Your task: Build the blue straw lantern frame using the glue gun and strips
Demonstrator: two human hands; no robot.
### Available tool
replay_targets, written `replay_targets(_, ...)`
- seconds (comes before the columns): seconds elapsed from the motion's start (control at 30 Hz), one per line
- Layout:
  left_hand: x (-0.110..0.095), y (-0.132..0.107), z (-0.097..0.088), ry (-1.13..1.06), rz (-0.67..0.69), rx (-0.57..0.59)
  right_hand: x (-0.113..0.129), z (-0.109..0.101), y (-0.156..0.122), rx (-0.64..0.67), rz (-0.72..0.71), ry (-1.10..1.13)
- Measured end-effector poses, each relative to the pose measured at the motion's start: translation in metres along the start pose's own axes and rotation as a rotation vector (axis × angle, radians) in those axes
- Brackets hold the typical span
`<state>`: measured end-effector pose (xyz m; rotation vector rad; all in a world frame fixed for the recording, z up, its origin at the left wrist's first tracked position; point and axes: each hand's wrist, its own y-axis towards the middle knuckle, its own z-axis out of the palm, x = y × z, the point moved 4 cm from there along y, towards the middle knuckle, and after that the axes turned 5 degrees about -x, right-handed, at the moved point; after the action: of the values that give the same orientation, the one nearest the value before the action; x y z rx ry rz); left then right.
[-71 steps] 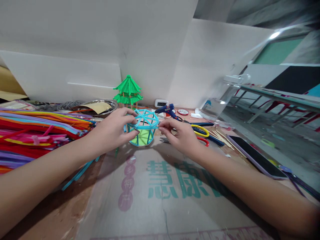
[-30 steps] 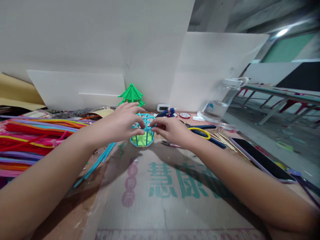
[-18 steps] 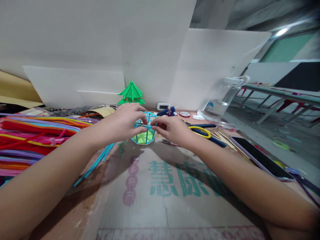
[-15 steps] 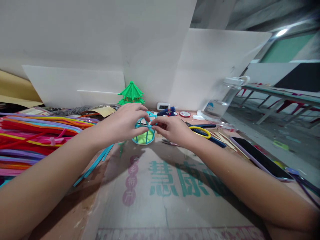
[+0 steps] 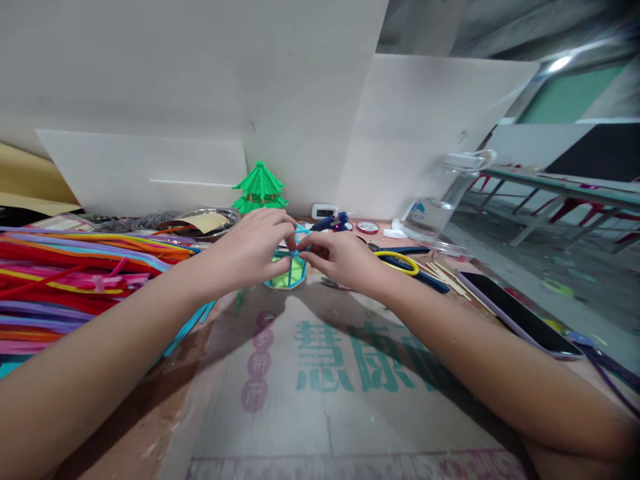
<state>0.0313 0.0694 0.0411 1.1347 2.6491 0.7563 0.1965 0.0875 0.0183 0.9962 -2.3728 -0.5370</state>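
The left hand [image 5: 250,250] and the right hand [image 5: 340,260] were close together, and the fingertips of both were pinched on the top centre of the blue frame [image 5: 291,272]. The frame stood on the counter [image 5: 325,400] between the hands, just in front of the green pagoda [image 5: 260,187]. A pile of pipe cleaners [image 5: 75,273] lay to the left, and the glue gun [image 5: 333,223], scissors [image 5: 400,261] and phone [image 5: 515,310] lay to the right.

The left hand [image 5: 250,250] and right hand [image 5: 345,259] are bare. Both forearms are uncovered along their full visible length, slender, narrowing toward the wrists.
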Motion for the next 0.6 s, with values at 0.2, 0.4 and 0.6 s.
replay_targets(0.2, -0.0008, -0.0002, 0.0008, -0.015, 0.001, -0.005, -0.0009, 0.0007, -0.0005, 0.009, -0.004, 0.006)
replay_targets(0.4, 0.0005, 0.0003, 0.0012, -0.015, -0.003, 0.002, -0.0016, 0.0018, -0.0008, 0.009, -0.009, 0.003)
replay_targets(0.6, 0.0014, 0.0013, 0.0024, -0.013, 0.013, 0.014, -0.0017, 0.0011, -0.0004, -0.005, -0.015, -0.006)
